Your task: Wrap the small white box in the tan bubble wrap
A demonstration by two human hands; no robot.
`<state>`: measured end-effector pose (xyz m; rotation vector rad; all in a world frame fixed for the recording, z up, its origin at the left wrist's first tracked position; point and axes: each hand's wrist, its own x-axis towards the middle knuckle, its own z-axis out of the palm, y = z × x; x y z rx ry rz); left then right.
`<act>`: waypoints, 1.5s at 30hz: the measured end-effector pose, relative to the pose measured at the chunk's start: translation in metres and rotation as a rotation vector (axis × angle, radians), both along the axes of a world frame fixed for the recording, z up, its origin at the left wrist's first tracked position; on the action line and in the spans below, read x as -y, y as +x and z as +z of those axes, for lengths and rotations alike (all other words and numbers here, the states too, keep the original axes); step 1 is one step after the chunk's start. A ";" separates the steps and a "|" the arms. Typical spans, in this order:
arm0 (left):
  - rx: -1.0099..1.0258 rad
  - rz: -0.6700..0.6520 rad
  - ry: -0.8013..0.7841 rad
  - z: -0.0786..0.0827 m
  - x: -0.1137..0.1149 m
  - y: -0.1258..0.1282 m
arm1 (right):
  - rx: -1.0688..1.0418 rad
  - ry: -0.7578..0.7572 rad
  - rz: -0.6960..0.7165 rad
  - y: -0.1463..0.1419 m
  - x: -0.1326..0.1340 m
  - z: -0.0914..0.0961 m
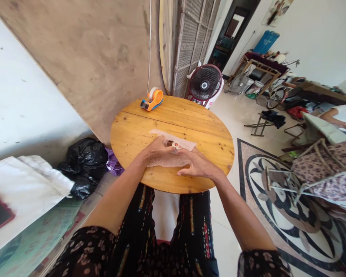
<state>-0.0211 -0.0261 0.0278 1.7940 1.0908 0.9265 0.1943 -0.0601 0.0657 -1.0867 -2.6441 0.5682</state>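
A sheet of clear bubble wrap (173, 161) lies spread on the round wooden table (207, 127). On it sits a small pale box with red print (177, 145), with something dark at its left end. My left hand (157, 149) is at that end, its thumb and curled fingers closed about the box. From the right, my right hand (198, 162) reaches over the wrap, fingertips near the box's near edge and thumb stretched apart. The undersides of both hands are hidden.
An orange tape dispenser (152, 100) stands at the table's far left edge. Beyond the table is a fan (205, 82). Black plastic bags (85, 161) lie at left, against the wall. At right, another person (341, 117) sits beside a cloth-covered chair (320, 163).
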 end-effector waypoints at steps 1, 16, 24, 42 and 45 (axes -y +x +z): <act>-0.011 -0.014 0.013 -0.002 -0.002 -0.001 | 0.037 0.035 0.009 -0.002 0.001 -0.003; 0.102 -0.116 -0.001 -0.009 -0.017 -0.015 | 0.087 0.141 -0.267 -0.020 -0.017 0.014; 0.120 -0.178 0.027 0.002 -0.012 -0.020 | 0.226 0.210 -0.378 -0.034 -0.039 0.027; -0.002 0.170 0.164 -0.021 -0.023 0.000 | 0.192 0.202 -0.471 -0.035 -0.054 -0.011; 0.015 0.164 0.153 -0.021 -0.024 0.001 | 0.171 0.168 -0.461 -0.033 -0.057 -0.015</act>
